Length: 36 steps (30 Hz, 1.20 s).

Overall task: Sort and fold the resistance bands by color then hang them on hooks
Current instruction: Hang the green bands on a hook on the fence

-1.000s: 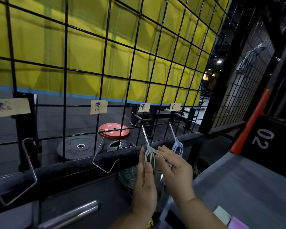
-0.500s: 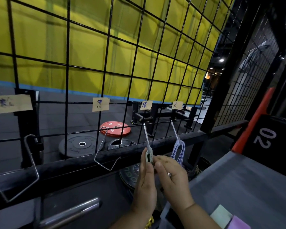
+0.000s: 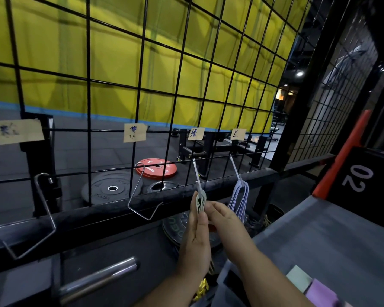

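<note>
Currently, a folded bundle of pale green bands is seen hanging from the third hook on the wire grid, under a small paper label. The left hand is held upright, its fingers straight and laid flat against the left side of the bundle; nothing is gripped by it. The right hand is brought in from the right, and the lower part of the bundle is pinched between its curled thumb and fingertips.

A bundle of pale purple bands is hung from the fourth hook, just beside the green one and apart from both hands. Two further hooks are noted to the left along the grid.

Weight plates are seen on the floor behind the grid. A steel bar lies at lower left. On the grey bench at right, a pale green piece and a purple piece are partly cut off by the frame edge; what they are cannot be told.
</note>
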Available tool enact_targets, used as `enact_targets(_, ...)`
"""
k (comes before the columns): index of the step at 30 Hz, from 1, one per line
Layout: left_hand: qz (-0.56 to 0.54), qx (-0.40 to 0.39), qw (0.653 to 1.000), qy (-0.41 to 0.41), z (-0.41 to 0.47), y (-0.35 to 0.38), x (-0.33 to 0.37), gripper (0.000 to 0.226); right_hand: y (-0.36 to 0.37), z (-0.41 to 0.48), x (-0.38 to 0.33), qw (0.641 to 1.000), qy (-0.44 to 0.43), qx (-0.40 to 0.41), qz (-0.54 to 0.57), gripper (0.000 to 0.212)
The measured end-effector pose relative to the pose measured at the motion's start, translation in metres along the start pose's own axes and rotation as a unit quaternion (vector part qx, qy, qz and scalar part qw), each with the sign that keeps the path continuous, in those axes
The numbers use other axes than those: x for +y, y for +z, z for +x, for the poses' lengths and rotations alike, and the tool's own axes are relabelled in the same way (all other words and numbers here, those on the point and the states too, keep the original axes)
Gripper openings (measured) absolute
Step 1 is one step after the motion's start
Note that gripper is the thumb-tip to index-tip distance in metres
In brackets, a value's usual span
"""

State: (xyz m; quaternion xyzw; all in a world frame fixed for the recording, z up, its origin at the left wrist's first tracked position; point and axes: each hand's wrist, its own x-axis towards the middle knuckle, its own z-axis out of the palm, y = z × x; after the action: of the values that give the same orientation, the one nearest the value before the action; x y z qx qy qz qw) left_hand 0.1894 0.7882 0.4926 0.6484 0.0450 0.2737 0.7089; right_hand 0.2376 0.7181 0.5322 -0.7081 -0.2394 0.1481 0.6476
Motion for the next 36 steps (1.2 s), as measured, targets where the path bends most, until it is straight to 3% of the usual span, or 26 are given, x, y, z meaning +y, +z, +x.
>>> enact_targets(10, 0.108, 0.008, 0.994, -0.015, -0.005, -0.005, 0.003, 0.043, 0.000, 0.001, 0.005, 1.000, 0.011, 0.002, -0.015, 0.026)
enact_targets(21, 0.242, 0.062, 0.968, 0.035, -0.005, -0.010, -0.008, 0.065, -0.005, -0.001, 0.018, 0.999, -0.019, 0.016, -0.028, 0.025)
enact_targets(24, 0.212, 0.090, 0.971, 0.062, -0.005, -0.014, -0.002, 0.070, -0.007, -0.003, 0.019, 1.000, -0.023, 0.012, -0.013, 0.029)
enact_targets(29, 0.192, 0.096, 0.973, 0.084, 0.004, -0.011, 0.023, 0.051, -0.005, -0.005, 0.021, 0.998, -0.040, 0.019, -0.043, 0.046)
enact_targets(33, 0.158, 0.105, 0.978, 0.092, 0.015, -0.008, 0.027, 0.030, 0.001, -0.006, 0.029, 0.995, -0.046, 0.034, -0.083, 0.071)
enact_targets(36, 0.149, 0.113, 0.978, 0.093, 0.018, -0.007, 0.026, 0.017, 0.001, -0.003, 0.031, 0.994, -0.052, 0.041, -0.093, 0.064)
